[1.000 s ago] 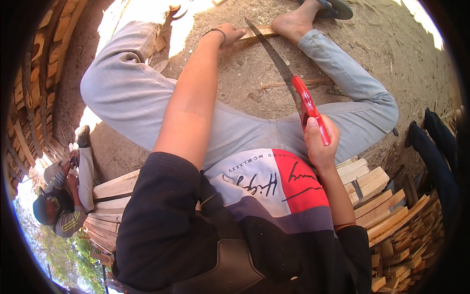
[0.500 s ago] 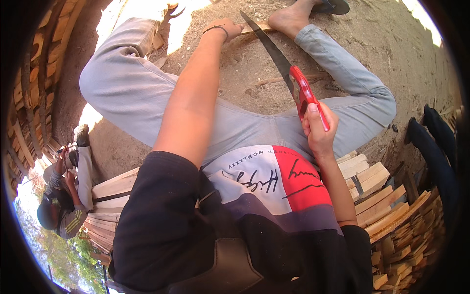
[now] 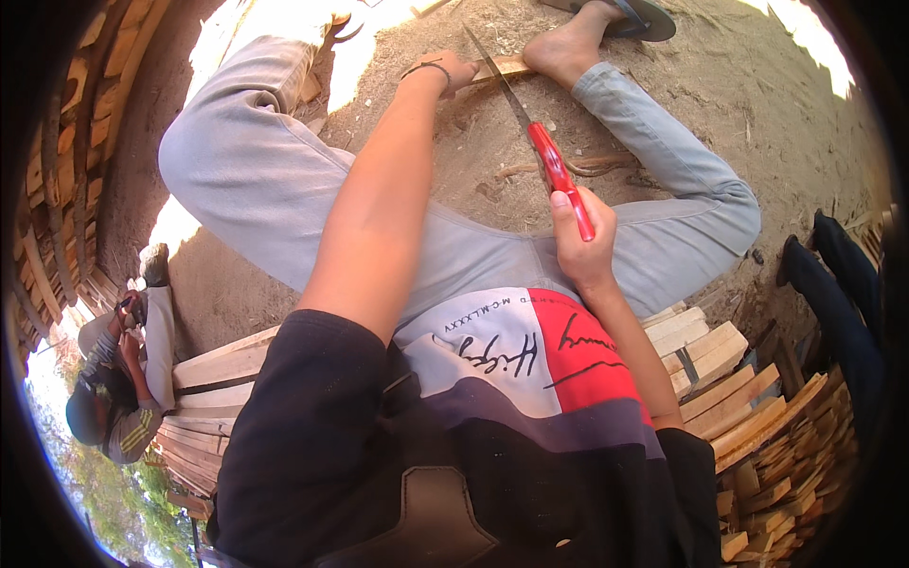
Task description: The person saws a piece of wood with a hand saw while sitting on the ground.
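Near the top centre of the frame we see the left hand (image 3: 453,68) closed on a strip of wood (image 3: 504,66) that lies on the sandy ground (image 3: 757,104), just beside a bare foot (image 3: 568,43). Right of centre, the right hand (image 3: 579,237) is wrapped around the red handle of a long knife (image 3: 530,128), whose blade slants up to meet the strip. Stacked wooden slats (image 3: 720,379) fill the lower right.

Sunlit sandy ground (image 3: 757,85), stacked wooden slats (image 3: 739,407), trees (image 3: 104,492)
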A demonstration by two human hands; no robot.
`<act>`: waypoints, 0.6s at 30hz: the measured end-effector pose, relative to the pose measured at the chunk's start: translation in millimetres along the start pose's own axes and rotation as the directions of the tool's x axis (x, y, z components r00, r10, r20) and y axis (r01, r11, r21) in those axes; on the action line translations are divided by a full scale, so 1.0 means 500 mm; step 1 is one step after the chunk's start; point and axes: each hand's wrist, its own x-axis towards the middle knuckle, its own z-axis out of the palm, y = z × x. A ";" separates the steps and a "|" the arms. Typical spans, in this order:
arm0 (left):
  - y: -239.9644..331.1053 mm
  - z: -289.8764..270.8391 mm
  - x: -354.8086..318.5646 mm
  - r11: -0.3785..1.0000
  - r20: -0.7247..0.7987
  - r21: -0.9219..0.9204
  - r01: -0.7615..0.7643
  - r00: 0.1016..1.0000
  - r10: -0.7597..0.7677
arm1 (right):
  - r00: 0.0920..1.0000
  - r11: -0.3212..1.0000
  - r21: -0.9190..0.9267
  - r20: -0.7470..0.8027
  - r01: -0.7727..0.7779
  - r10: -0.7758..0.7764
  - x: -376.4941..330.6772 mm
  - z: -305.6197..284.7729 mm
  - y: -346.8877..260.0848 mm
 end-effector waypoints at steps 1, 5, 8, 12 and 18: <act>0.000 -0.002 -0.004 1.000 0.006 0.011 -0.009 1.000 0.009 | 0.998 0.997 0.045 -0.001 -0.062 0.062 0.001 -0.002 -0.002; -0.015 -0.003 -0.013 0.997 0.051 0.057 -0.042 0.998 0.039 | 0.966 0.953 0.158 0.037 -0.259 0.256 -0.079 -0.067 -0.043; -0.022 -0.003 0.000 1.000 0.058 0.008 -0.018 0.998 0.018 | 0.972 0.963 0.135 0.055 -0.233 0.228 -0.085 -0.087 -0.035; 0.002 -0.009 -0.003 1.000 0.081 0.016 -0.025 0.996 0.023 | 0.988 0.980 0.123 0.014 -0.157 0.157 0.012 -0.027 0.013; -0.019 -0.010 -0.014 0.997 0.038 -0.073 0.021 0.999 -0.018 | 0.960 0.935 0.218 0.069 -0.280 0.271 -0.076 -0.106 -0.046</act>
